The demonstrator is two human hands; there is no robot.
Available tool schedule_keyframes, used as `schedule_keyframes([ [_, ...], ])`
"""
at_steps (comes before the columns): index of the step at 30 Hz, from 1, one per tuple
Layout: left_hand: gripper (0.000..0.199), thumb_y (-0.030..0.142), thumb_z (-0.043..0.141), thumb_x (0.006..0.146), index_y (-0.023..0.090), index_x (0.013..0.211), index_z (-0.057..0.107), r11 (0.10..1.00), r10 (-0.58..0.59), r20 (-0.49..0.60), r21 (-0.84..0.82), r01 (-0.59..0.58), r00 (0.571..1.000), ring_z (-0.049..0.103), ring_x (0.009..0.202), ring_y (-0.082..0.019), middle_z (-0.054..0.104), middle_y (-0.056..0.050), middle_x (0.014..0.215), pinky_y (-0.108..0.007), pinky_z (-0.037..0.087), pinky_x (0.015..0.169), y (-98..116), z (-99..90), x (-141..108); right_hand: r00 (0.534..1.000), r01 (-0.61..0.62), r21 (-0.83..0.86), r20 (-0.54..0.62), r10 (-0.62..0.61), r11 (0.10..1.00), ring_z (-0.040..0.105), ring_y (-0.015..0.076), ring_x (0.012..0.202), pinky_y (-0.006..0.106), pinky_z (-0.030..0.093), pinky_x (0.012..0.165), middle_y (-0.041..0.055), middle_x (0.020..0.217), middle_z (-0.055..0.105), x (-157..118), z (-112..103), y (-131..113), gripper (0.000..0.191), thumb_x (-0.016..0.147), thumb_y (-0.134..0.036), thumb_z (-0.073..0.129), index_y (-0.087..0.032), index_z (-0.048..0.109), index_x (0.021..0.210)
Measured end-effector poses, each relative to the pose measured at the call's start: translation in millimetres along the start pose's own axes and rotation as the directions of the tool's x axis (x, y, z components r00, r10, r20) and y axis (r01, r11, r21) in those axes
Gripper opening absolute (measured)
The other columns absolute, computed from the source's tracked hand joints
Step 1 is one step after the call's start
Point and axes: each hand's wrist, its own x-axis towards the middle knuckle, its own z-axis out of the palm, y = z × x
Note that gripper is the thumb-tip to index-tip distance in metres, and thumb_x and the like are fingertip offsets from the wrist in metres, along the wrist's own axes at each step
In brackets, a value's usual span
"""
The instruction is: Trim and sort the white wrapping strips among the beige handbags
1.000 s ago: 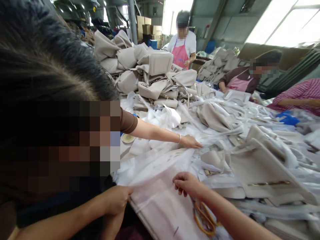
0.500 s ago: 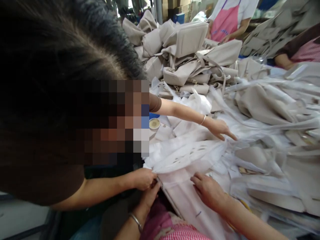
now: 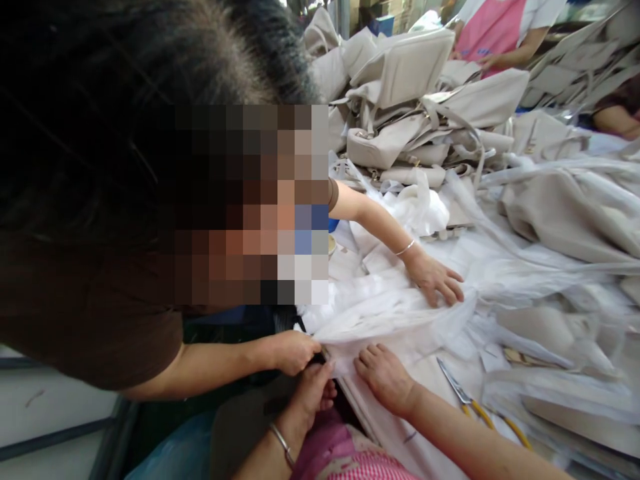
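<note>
My left hand (image 3: 314, 392), a metal bangle at its wrist, is at the table's near edge. Its thumb presses on the edge of a thin white plastic bag (image 3: 345, 365), and its other fingers curl below. My right hand (image 3: 384, 379) lies palm down on the plastic, fingers stretched towards the left hand. A co-worker's one hand (image 3: 296, 352) is closed at the same edge, right beside my left hand. The co-worker's other hand (image 3: 437, 280) rests spread on the bunched plastic farther back. Yellow-handled scissors (image 3: 465, 393) lie right of my right hand.
A large heap of beige bags (image 3: 400, 100) rises at the back. More beige bags (image 3: 565, 207) in clear plastic lie at the right. The leaning co-worker (image 3: 90, 267) fills the left side. Another person in a pink apron (image 3: 493, 33) stands behind the heap.
My right hand has slid left towards the edge, baring the scissors. The co-worker's far hand has gone from pointing to lying spread on the plastic, which is now more bunched.
</note>
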Motion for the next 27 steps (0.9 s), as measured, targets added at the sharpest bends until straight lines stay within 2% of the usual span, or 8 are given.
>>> schedule_keyframes([
  [2,0.044,0.058,0.050,0.092,0.016,0.101,0.060,0.990,-0.044,0.007,-0.134,0.044,0.999,0.062,0.068,-0.013,0.063,-0.003,0.082,-0.023,0.049,0.056,-9.9,4.8,-2.7,0.999,0.031,-0.001,-0.025,-0.031,1.000,0.052,0.0222,0.081,0.038,0.034,0.072,0.0046,0.085,0.063,6.0,-1.3,-5.4,0.004,0.089,-0.018,0.062,-0.019,0.065,0.087],
  [4,0.034,0.051,0.060,0.087,0.017,0.093,0.058,0.954,-0.066,0.028,-0.291,0.072,0.997,0.060,0.060,-0.011,0.060,0.000,0.071,-0.020,0.045,0.050,-15.0,6.2,-3.1,0.997,0.056,-0.001,-0.049,-0.056,0.998,0.051,0.0220,0.081,0.037,0.033,0.073,0.0045,0.084,0.062,13.4,-2.9,-9.4,0.004,0.089,-0.019,0.063,-0.018,0.065,0.085],
  [7,0.022,0.032,0.071,0.080,0.018,0.085,0.054,0.905,-0.048,0.013,-0.423,0.049,0.999,0.059,0.055,-0.009,0.059,0.004,0.065,-0.017,0.044,0.049,-15.5,3.0,-0.2,0.994,0.071,-0.003,-0.084,-0.071,0.997,0.050,0.0220,0.081,0.036,0.033,0.073,0.0040,0.084,0.062,22.9,-6.9,-12.2,0.005,0.089,-0.019,0.063,-0.019,0.064,0.084],
  [11,0.016,0.024,0.071,0.081,0.016,0.082,0.058,0.856,-0.057,-0.034,-0.517,0.031,0.998,0.059,0.050,-0.007,0.061,0.003,0.061,-0.016,0.045,0.048,-14.1,-2.5,7.5,0.989,0.060,-0.034,-0.136,-0.064,0.998,0.051,0.0221,0.081,0.037,0.034,0.074,0.0044,0.087,0.063,24.7,-12.1,-11.7,0.004,0.089,-0.020,0.062,-0.019,0.065,0.092],
  [14,0.009,0.019,0.069,0.082,0.013,0.083,0.062,0.790,-0.048,-0.049,-0.613,0.007,0.998,0.059,0.048,-0.008,0.063,0.001,0.060,-0.016,0.046,0.047,-14.2,-3.1,12.6,0.975,0.036,-0.057,-0.216,-0.047,0.998,0.053,0.0257,0.100,0.039,0.035,0.088,0.0090,0.112,0.064,20.9,-13.7,-7.3,0.027,0.090,-0.020,0.060,-0.020,0.062,0.117],
  [17,0.007,0.016,0.068,0.083,0.013,0.083,0.062,0.736,-0.023,-0.070,-0.677,-0.031,0.997,0.059,0.047,-0.008,0.062,0.001,0.059,-0.015,0.046,0.045,-13.2,-1.4,15.1,0.964,-0.020,-0.073,-0.267,-0.001,0.997,0.039,0.0325,0.130,0.045,0.027,0.104,0.0133,0.142,0.051,22.1,-17.4,-1.6,0.050,0.090,-0.021,0.057,-0.019,0.049,0.139],
  [23,0.009,0.016,0.069,0.082,0.015,0.083,0.060,0.693,0.005,-0.109,-0.716,-0.083,0.994,0.057,0.045,-0.006,0.060,0.004,0.058,-0.014,0.045,0.042,-7.6,2.3,15.6,0.995,0.007,-0.002,-0.103,-0.008,1.000,0.021,0.0352,0.144,0.051,0.017,0.112,0.0149,0.156,0.034,49.4,-31.5,-1.2,0.074,0.083,-0.028,0.061,-0.014,0.034,0.150],
  [27,0.008,0.014,0.067,0.082,0.014,0.082,0.059,0.677,0.027,-0.115,-0.729,-0.103,0.993,0.058,0.045,-0.006,0.060,0.003,0.059,-0.014,0.045,0.042,-7.8,2.6,18.0,0.998,0.028,0.050,-0.053,-0.025,0.998,0.027,0.0369,0.140,0.053,0.016,0.112,0.0175,0.149,0.044,69.0,-32.4,-2.7,0.079,0.080,-0.032,0.064,-0.010,0.033,0.150],
])
